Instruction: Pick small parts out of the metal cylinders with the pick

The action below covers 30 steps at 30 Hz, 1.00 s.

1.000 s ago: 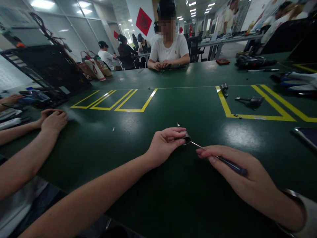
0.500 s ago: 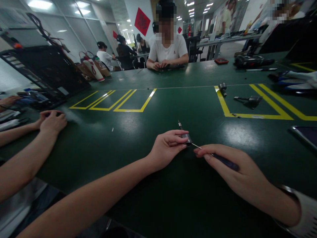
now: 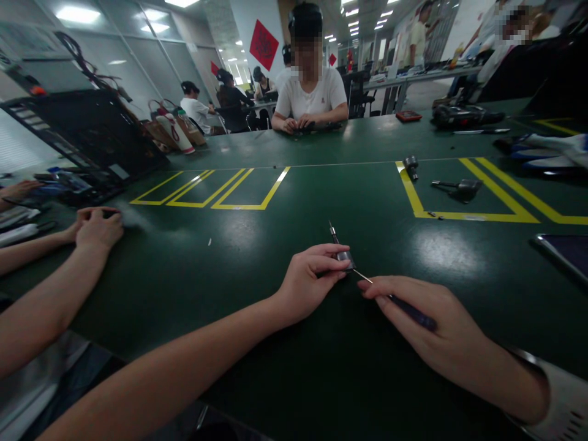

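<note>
My left hand (image 3: 310, 278) is closed around a small metal cylindrical part (image 3: 344, 257) with a thin shaft pointing away from me. In my right hand (image 3: 413, 312) is a screwdriver (image 3: 411, 313) with a dark handle, held between thumb and fingers. Its slim metal shank reaches the near end of the metal part; whether the tip sits inside it I cannot tell. Both hands are low over the green table (image 3: 257, 263).
Yellow tape (image 3: 478, 217) outlines a box at the right, holding a part with a shaft (image 3: 463, 188), a short metal part (image 3: 410, 165) and tiny dark pieces (image 3: 435, 215). A co-worker's hands (image 3: 100, 228) rest at the left. A dark-screened device (image 3: 563, 257) lies far right.
My right hand and the screwdriver have shifted slightly left and down in view. The left hand keeps its hold on the metal part. The camera view has moved a little.
</note>
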Motion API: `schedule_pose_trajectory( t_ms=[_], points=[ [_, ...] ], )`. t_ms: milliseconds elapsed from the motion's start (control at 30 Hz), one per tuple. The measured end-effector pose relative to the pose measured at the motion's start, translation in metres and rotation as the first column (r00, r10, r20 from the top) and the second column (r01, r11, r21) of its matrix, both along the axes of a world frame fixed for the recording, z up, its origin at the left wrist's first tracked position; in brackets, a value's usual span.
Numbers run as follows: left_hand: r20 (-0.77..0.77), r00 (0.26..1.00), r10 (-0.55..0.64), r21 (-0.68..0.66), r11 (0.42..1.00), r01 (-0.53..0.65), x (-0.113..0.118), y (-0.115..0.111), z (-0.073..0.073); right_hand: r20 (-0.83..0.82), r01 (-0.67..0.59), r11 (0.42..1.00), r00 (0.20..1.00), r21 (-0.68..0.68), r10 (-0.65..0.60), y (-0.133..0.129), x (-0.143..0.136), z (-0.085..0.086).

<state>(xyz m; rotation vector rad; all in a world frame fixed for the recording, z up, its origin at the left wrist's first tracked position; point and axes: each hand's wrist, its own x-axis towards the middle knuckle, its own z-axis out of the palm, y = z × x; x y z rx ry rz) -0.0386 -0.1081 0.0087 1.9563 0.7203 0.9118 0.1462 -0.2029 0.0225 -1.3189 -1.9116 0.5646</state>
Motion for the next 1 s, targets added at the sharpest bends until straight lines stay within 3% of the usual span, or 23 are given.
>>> schedule_pose_trajectory(
  t_ms=[233, 400, 500, 700, 1000],
  points=[
    [0.037, 0.999, -0.009, -0.103, 0.995, 0.013, 0.001, 0.001, 0.004, -0.161, 0.083, 0.972, 0.98, -0.22, -0.12, 0.003, -0.001, 0.009],
    [0.16, 0.985, 0.059, -0.282, 0.959, -0.012, 0.002, 0.005, 0.002, -0.292, 0.102, 0.925, 0.931, -0.366, -0.218, 0.003, 0.0, 0.014],
    [0.232, 0.967, 0.108, -0.375, 0.927, -0.013, 0.001, 0.008, 0.002, -0.288, 0.102, 0.941, 0.936, -0.323, -0.201, 0.001, 0.001, 0.013],
    [0.257, 0.966, 0.031, -0.514, 0.851, 0.11, -0.001, 0.005, 0.007, -0.238, 0.115, 0.972, 0.957, -0.205, -0.164, -0.001, 0.001, 0.01],
    [0.167, 0.986, -0.013, -0.316, 0.946, 0.066, 0.0, 0.004, 0.003, -0.203, 0.1, 0.986, 0.971, -0.134, -0.126, -0.003, -0.002, 0.009]
  ],
)
